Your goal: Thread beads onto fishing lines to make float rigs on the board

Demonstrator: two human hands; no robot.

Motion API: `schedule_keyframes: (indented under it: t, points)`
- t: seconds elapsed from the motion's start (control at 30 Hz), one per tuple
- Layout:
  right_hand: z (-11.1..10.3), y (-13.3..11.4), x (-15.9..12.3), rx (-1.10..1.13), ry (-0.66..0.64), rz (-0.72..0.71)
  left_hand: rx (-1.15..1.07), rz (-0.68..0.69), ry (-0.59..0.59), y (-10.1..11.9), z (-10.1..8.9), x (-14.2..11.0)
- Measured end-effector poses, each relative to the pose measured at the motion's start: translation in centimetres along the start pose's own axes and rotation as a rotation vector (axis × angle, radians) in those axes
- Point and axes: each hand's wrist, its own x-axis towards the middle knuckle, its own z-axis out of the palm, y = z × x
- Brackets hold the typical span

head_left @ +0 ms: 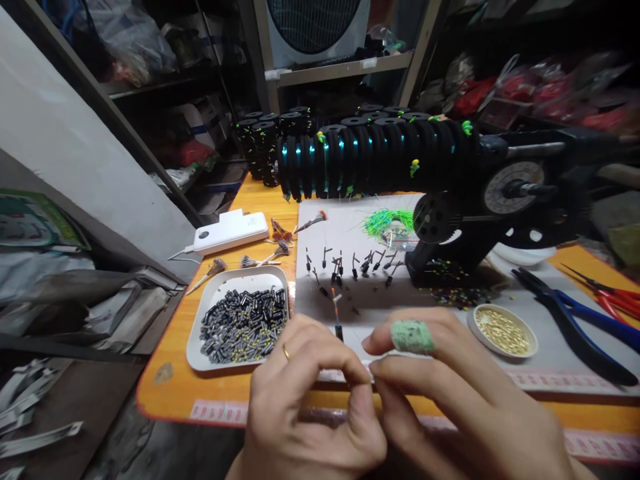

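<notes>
My left hand (305, 400) and my right hand (450, 400) meet at the table's near edge, fingertips pinched together over a grey mat (450, 333). Between them stands a thin float piece (337, 319) with an orange stem and a dark tip. A ring sits on my left hand; green tape (412, 336) wraps a right finger. Just left of my left hand lies a white tray (200, 333) full of small dark tubes. Several small black pieces (350, 267) lie on the mat beyond my fingers.
A black winder (380, 157) loaded with spools stands across the mat on a stand. A round dish of gold beads (503, 330), blue pliers (575, 320) and red cutters (610, 297) lie right. A white power bank (230, 230) and green threads (387, 220) lie further back. Shelves behind.
</notes>
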Motion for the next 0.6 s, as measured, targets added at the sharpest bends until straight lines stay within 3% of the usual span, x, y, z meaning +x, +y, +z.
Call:
schedule_keyframes:
  t: [0.17,0.37,0.53,0.6]
  points:
    - [0.4,-0.3,0.3,0.143,0.007,0.112,-0.257,-0.234,-0.035,0.2,0.2,0.0]
    - [1.2,-0.8,0.3,0.167,0.1,0.115,-0.325,-0.265,-0.118,0.5,-0.7,0.8]
    - [1.7,-2.1,-0.6,-0.006,0.244,0.175,-0.371,-0.303,-0.011,-0.3,0.1,-0.1]
    - [1.6,-2.2,-0.5,-0.034,0.191,0.162,-0.351,-0.315,0.015,-0.4,0.3,-0.5]
